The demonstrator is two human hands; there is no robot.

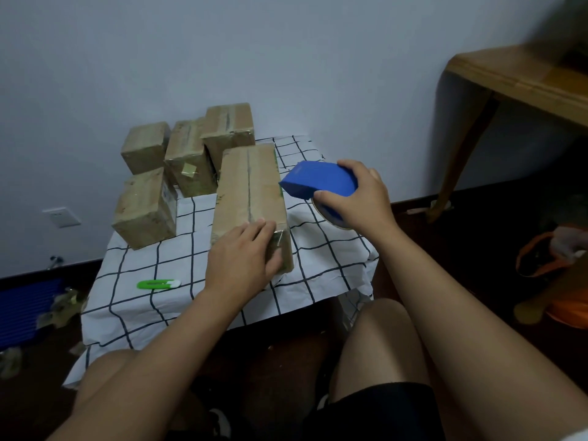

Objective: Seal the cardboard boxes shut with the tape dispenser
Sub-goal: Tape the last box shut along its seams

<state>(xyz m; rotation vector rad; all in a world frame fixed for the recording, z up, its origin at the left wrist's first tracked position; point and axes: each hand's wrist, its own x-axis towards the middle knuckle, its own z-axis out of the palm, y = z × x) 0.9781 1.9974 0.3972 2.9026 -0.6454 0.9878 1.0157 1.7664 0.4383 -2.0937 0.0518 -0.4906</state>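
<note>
blue tape dispenser [318, 179], brown boxes [248, 186], checked cloth [318, 249]

Home room: wall socket [61, 217], wooden table [521, 81].

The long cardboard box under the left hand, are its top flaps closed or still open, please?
Closed. The long box lies with its flaps flat, meeting along a centre seam, and the left hand presses its near end.

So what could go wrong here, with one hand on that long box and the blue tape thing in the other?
The long box is steadied only at its near end by the left hand, so its far end might swing when the tape dispenser in the right hand pulls across it.

The left hand's thumb lies over the near end, where tape may land and catch it.

The green cutter lies near the left forearm and could be knocked off the table's edge.
</note>
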